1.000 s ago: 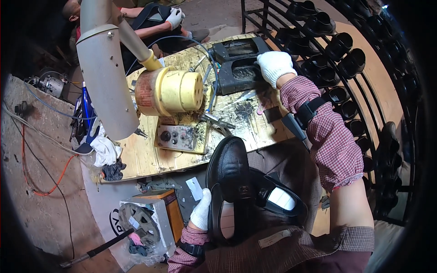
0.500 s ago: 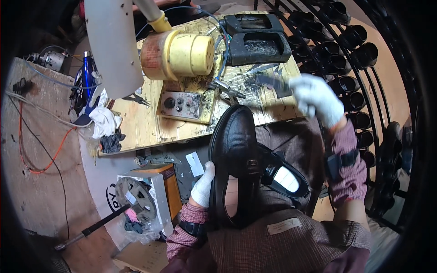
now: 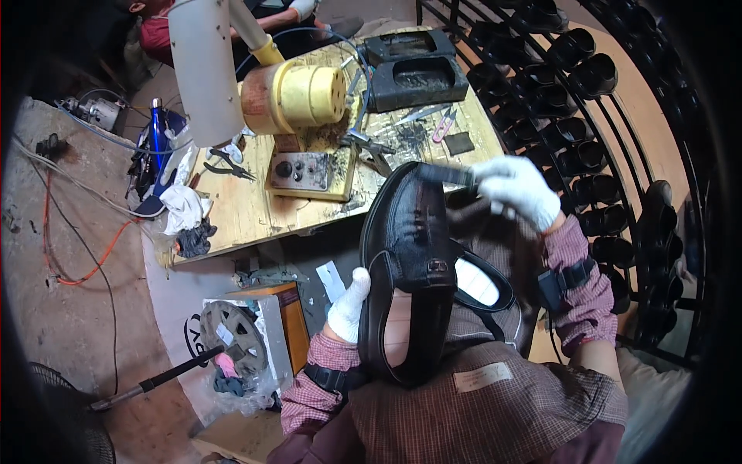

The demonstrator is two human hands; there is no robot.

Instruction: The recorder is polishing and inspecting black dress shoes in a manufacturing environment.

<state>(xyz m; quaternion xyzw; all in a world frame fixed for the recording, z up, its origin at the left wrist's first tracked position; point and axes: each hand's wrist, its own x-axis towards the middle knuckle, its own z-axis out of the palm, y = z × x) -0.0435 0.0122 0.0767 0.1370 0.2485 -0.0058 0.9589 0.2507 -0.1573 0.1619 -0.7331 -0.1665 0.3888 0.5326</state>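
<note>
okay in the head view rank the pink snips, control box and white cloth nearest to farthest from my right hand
From your right hand:
1. Pink snips, just up and left.
2. Control box, farther left.
3. White cloth, farthest left.

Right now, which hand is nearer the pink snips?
Right: the right hand is below-right of the pink snips; the left hand is lower, on the held shoe.

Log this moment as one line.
left hand: holds black shoe | right hand: holds blurred dark tool at shoe's toe | second shoe: partly hidden behind first
</note>
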